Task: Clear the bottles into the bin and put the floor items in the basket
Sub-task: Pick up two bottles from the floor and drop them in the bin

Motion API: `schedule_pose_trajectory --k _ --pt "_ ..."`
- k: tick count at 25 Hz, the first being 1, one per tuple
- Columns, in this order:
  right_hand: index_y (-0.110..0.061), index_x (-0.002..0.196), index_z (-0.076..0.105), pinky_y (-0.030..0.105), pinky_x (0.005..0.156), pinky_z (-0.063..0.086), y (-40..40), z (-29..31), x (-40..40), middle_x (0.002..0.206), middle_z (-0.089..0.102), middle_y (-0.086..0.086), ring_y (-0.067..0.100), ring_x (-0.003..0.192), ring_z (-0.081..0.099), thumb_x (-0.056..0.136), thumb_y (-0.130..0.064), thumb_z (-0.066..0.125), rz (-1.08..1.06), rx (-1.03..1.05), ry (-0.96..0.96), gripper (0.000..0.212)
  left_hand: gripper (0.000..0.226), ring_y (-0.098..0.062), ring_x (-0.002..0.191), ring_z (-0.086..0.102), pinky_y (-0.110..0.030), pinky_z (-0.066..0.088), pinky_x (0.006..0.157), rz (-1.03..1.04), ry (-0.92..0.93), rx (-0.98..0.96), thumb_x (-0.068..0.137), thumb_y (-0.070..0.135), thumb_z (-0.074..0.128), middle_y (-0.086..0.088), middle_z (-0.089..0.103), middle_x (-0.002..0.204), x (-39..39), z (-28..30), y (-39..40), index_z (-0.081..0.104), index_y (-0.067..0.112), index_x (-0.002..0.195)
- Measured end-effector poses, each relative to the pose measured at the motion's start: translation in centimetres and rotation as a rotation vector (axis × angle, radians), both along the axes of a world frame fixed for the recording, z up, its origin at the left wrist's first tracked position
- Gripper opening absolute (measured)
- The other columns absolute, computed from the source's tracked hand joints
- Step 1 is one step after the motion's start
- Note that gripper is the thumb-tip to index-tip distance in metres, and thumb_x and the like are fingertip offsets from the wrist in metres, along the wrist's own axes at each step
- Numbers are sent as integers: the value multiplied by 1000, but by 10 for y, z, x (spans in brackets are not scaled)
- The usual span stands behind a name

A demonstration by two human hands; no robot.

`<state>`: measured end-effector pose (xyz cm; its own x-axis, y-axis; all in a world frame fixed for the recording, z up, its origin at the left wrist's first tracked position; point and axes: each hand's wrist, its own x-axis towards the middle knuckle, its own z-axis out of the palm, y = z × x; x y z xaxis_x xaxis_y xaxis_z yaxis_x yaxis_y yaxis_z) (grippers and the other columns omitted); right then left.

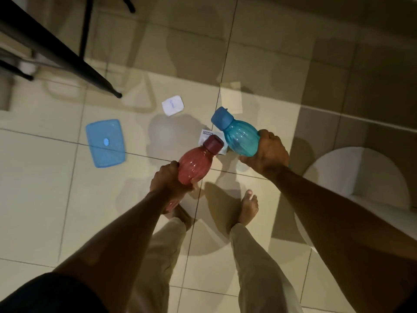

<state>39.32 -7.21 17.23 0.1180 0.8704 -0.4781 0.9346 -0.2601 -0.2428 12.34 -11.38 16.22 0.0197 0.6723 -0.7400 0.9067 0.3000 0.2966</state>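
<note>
My left hand (167, 178) grips the lower body of a red ribbed bottle (196, 163) with a dark maroon cap, held above the floor. My right hand (267, 152) grips a teal ribbed bottle (240, 137) with a blue cap, tilted up and to the left. On the tiled floor lie a blue rectangular lid (105, 142), a small white paper (172, 105) and a small white box (206, 135) partly hidden behind the two bottles. A pale sheet (231, 98) lies farther back.
A white round bin or stool (361, 177) stands at the right edge, partly behind my right forearm. Black table legs (67, 57) slant across the upper left. My bare feet (248, 206) stand on the beige tiles below the bottles.
</note>
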Motion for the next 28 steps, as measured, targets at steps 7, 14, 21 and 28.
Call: schedule_pose_trajectory --k 7,14,21,28 --pt "-11 123 51 29 72 43 7 145 -44 116 60 7 27 100 61 64 -49 87 -245 55 98 78 85 -28 104 62 -33 53 80 203 -39 70 60 52 87 -7 64 120 -32 137 30 54 14 128" --pt "-12 117 55 33 74 51 -10 248 -94 109 65 7 29 94 65 62 -60 83 -393 138 97 79 79 -21 94 58 -37 56 84 355 -178 169 64 49 86 -3 63 117 -53 246 44 53 15 128" --pt "-14 114 56 35 72 55 -51 328 -137 102 65 5 28 88 65 59 -67 79 -359 222 140 80 76 -19 92 60 -31 54 79 503 -281 331 64 46 87 -3 64 116 -85 332 -9 55 16 126" --pt "-15 108 58 38 70 60 -105 397 -203 95 65 3 23 81 66 55 -74 75 -277 289 177 81 81 -25 102 63 -40 57 88 617 -331 459 64 46 88 -6 64 120 -145 404 -85 53 14 130"
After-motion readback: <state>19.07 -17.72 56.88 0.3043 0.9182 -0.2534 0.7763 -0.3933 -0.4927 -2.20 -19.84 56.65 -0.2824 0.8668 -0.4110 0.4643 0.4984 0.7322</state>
